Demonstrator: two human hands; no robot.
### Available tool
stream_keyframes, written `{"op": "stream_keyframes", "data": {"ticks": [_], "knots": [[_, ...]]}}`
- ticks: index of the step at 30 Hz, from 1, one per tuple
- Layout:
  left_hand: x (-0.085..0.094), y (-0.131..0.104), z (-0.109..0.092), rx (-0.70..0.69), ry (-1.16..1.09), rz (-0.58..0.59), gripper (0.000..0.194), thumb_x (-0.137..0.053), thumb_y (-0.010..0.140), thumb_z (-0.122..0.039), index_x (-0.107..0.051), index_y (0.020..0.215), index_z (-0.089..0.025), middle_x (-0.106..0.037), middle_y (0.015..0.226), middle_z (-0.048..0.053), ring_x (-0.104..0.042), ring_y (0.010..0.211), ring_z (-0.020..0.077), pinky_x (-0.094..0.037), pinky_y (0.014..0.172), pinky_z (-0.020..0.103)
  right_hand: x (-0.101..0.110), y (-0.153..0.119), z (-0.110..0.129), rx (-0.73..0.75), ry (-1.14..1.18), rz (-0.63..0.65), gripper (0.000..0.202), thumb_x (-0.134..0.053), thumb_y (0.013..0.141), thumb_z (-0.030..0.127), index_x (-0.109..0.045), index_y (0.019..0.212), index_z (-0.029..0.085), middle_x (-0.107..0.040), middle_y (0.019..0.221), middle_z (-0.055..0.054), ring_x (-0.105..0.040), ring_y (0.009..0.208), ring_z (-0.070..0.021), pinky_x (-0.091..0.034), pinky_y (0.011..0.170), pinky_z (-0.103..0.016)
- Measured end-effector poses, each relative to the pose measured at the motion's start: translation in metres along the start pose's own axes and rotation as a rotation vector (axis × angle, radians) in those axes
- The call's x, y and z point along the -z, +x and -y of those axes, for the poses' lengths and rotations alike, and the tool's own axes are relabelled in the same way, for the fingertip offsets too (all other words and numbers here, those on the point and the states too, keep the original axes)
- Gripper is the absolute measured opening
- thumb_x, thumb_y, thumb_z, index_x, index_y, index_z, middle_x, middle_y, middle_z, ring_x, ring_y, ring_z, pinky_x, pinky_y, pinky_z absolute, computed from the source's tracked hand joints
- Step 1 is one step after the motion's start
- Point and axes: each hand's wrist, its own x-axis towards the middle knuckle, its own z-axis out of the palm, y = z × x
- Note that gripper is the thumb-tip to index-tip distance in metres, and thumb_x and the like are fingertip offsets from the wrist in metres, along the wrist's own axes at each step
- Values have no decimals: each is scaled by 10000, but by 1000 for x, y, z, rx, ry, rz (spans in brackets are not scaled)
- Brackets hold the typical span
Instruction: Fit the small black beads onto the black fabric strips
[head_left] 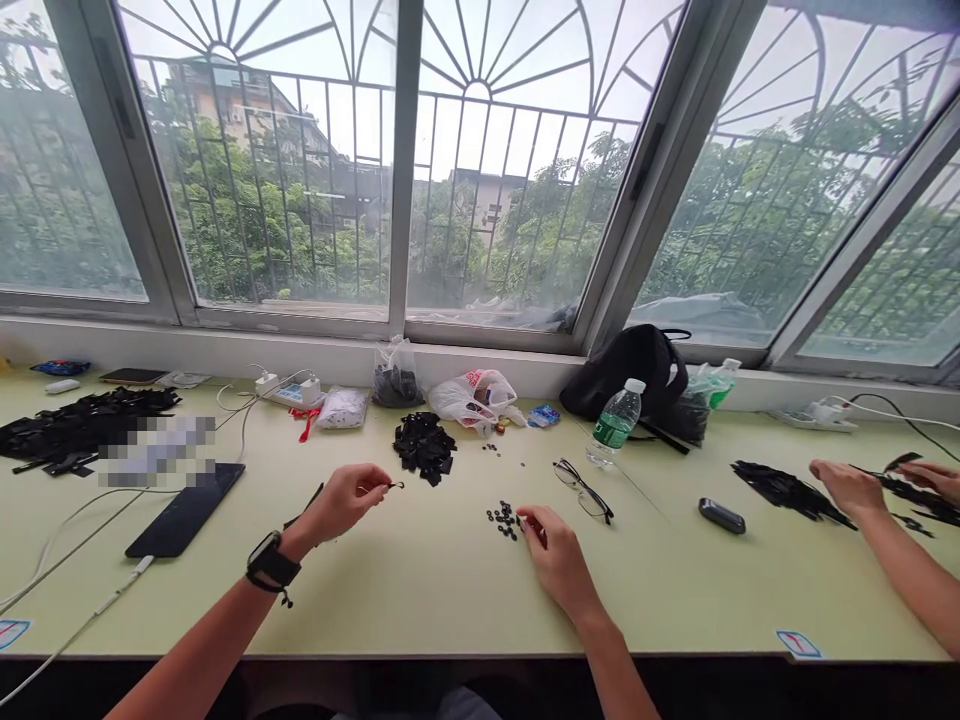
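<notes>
My left hand (pixel 351 502), with a dark watch on its wrist, is closed in a pinch. From its fingertips sticks a small black strap (pixel 398 486) with a curled end. Just beyond lies a heap of short black strips (pixel 424 446). A dark strip also shows behind the left wrist. My right hand (pixel 556 560) rests on the table, fingers bent together at the right edge of a scatter of small black rings (pixel 504 520). Whatever its fingertips hold, if anything, is hidden.
Glasses (pixel 583 491), a water bottle (pixel 616 422) and a black bag (pixel 630 380) stand beyond my right hand. At left are a cabled phone (pixel 187 510) and more black strips (pixel 82 428). Another person's hands (pixel 851 488) work by a strip pile (pixel 784 490) at right.
</notes>
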Motion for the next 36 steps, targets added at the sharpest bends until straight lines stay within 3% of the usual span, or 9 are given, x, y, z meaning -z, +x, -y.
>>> {"op": "stream_keyframes", "data": {"ticks": [4,8,13,17,22,26,32,36], "knots": [[-32,17,6,-26,-96,61,237,-751,800,-396,-746,891,-178,-747,856,71,-704,791,211,-565,740,311,0,-1,1,4,-7,-4,248,-427,971,338,-636,1008,210,-688,968,-110,-654,810,-253,-526,719,-365],[-50,23,24,13,-186,54,290,-816,733,-393,-746,892,-161,-754,865,85,-707,804,220,-572,733,323,2,-2,3,4,-15,0,227,-435,959,309,-629,1028,215,-678,954,-96,-646,794,-241,-527,715,-359],[-51,20,33,41,-244,29,388,-833,718,-423,-756,1002,-170,-769,911,99,-720,854,236,-574,790,350,2,-2,3,11,8,-16,249,-448,945,314,-651,1034,201,-677,934,-108,-646,786,-248,-532,688,-364],[-50,20,30,41,-249,1,373,-799,765,-443,-751,999,-157,-764,871,98,-717,812,226,-550,735,321,5,-1,3,-5,72,-66,265,-471,950,355,-661,1050,200,-681,957,-112,-656,830,-256,-540,687,-358],[-53,21,29,39,-244,-21,356,-777,789,-462,-741,946,-146,-743,819,86,-681,720,191,-485,613,266,6,2,17,-13,184,-124,243,-531,947,381,-657,1052,202,-692,1008,-97,-662,895,-242,-546,821,-372],[-53,21,26,29,-240,-20,354,-762,790,-495,-747,880,-153,-748,814,86,-673,717,191,-479,600,265,-14,18,47,8,330,28,230,-571,924,364,-663,1059,202,-704,1004,-87,-674,902,-228,-564,821,-348],[-47,22,21,35,-246,-133,310,-777,770,-477,-758,838,-175,-771,841,92,-709,780,221,-535,714,308,-68,54,86,110,369,316,238,-596,814,167,-678,1034,202,-693,857,-28,-668,787,-183,-561,750,-304],[-45,23,22,37,-284,-173,286,-789,761,-446,-748,836,-174,-763,829,83,-709,777,218,-534,723,310,-91,61,93,179,339,360,362,-559,758,75,-679,1071,211,-692,835,-7,-649,737,-160,-539,708,-275]]}}
